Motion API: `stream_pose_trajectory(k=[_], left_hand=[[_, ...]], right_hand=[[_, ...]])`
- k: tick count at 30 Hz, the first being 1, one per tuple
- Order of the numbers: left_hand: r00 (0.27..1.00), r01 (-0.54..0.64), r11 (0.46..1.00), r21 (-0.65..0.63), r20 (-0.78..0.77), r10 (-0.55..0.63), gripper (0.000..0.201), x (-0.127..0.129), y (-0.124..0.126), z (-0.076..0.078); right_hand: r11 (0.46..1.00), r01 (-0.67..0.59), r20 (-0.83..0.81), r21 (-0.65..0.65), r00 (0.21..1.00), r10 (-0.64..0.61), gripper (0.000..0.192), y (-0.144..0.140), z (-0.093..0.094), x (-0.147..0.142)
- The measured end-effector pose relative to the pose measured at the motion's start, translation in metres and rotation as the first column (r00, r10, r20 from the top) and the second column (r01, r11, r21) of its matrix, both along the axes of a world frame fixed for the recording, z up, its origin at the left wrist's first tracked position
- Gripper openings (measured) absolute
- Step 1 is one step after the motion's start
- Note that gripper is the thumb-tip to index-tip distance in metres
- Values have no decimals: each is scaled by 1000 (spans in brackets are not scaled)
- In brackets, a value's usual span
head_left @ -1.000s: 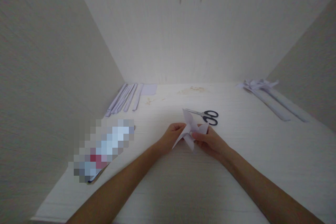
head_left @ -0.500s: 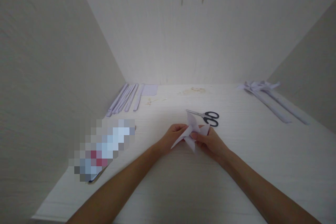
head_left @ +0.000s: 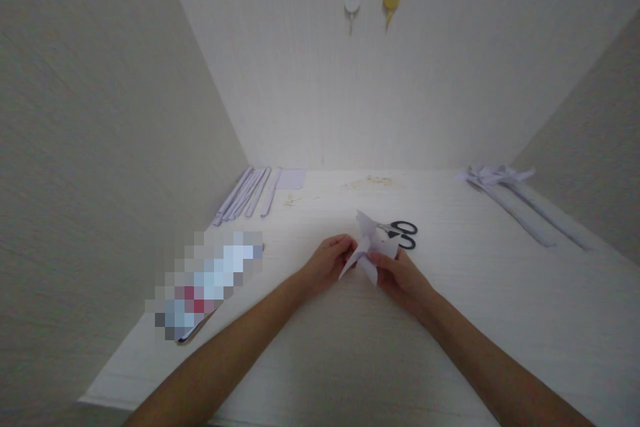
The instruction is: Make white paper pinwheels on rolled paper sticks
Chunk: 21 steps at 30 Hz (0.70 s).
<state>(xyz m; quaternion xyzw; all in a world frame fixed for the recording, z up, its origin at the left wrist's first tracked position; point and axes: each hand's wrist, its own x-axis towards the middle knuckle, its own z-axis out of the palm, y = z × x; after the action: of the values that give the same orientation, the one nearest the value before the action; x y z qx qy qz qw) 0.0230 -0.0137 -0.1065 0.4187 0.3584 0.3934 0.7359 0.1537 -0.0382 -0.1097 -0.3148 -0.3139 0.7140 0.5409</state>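
Both hands are gripping one folded paper piece [head_left: 369, 248] just above the tabletop [head_left: 350, 347], near its middle. The left hand [head_left: 327, 260] is pinching the piece's lower left flap, and the right hand [head_left: 403, 275] is grasping its right side with fingers closed on the paper. The piece is showing several pointed flaps: one is pointing up and away from the person, one is slanting down toward the left, one is pointing down toward the person. Its long axis is running roughly from lower left to upper right.

One pair of black-handled scissors [head_left: 400, 233] is lying just behind the piece, blades pointing left. About five folded paper strips [head_left: 247, 192] are lying side by side at the far left, with one small paper sheet [head_left: 291, 179] beside them. Two long paper stems [head_left: 525, 203] are lying at the far right. Two hooks [head_left: 373, 0], one white and one yellow, are hanging on the back wall.
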Motion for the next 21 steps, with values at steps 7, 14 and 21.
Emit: stream_pose_trajectory(k=[7,14,21], left_hand=[[692,-57,834,548,-580,429,5,-45,71,22],[361,-176,701,691,-617,699,18,-121,137,32],[329,-191,770,609,-699,635,31,-140,151,10]], right_hand=[[999,-45,-53,-21,998,44,20,-2,3,-2],[995,-104,-31,11,994,104,15,0,0,-2],[994,-105,-6,-2,994,105,15,1,-1,-4]])
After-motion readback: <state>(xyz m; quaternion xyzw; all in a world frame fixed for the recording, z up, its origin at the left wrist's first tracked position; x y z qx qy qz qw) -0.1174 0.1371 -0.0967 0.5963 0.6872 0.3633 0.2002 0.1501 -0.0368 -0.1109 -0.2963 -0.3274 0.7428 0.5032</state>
